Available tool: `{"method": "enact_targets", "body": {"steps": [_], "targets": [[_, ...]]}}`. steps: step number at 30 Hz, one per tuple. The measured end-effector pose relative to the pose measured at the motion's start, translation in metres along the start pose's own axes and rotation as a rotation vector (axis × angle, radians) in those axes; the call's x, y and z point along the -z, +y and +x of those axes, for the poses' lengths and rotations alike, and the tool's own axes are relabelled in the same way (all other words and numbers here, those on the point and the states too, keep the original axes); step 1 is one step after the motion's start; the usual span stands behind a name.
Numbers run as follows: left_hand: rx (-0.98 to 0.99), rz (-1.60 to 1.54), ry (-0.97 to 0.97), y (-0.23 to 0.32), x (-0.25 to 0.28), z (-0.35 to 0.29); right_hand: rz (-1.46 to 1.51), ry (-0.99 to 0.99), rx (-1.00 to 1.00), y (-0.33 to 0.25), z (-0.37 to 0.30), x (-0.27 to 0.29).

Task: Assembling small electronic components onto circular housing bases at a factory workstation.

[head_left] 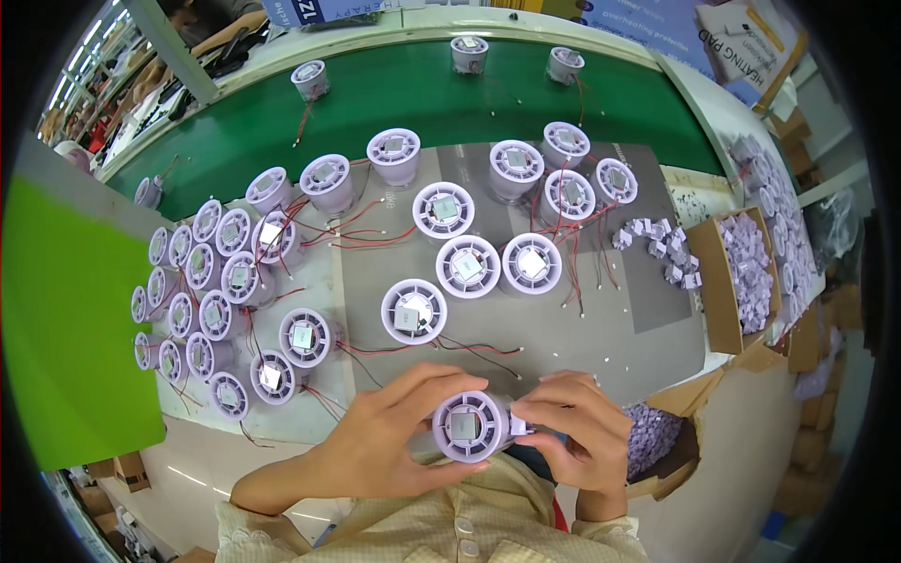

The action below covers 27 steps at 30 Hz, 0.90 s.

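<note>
Head view: left hand [394, 436] and right hand [574, 422] curl around a round white unit [466, 427].

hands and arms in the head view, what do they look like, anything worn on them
Both hands are bare: no gloves, rings, watch or bands show on the left hand or the right hand. The forearms are bare up from the wrists. Lower down, at the bottom edge, is a pale yellow checked shirt with a row of light buttons down its front. Its cloth reaches round the left arm near the elbow.
</note>
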<state>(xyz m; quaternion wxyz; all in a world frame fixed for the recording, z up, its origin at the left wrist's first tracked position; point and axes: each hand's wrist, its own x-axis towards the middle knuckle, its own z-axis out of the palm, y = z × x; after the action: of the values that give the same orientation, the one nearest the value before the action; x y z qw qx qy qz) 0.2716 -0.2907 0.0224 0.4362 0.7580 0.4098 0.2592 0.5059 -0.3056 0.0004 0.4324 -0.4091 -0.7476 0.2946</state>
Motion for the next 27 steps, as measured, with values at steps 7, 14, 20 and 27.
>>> {"method": "enact_targets", "body": {"steps": [7, 14, 20, 27], "targets": [[-0.060, -0.110, 0.093, -0.002, -0.003, -0.001, -0.116, 0.068, 0.083, -0.011, 0.001, -0.002], [-0.210, -0.098, 0.204, -0.007, -0.006, 0.001, -0.243, 0.044, 0.254, -0.018, 0.008, 0.006], [-0.144, -0.193, 0.161, -0.007, 0.004, -0.001, -0.234, 0.050, 0.233, -0.025, 0.014, 0.003], [-0.342, -0.387, 0.215, 0.003, -0.024, 0.012, -0.234, -0.066, 0.345, -0.015, -0.007, 0.038]]}}
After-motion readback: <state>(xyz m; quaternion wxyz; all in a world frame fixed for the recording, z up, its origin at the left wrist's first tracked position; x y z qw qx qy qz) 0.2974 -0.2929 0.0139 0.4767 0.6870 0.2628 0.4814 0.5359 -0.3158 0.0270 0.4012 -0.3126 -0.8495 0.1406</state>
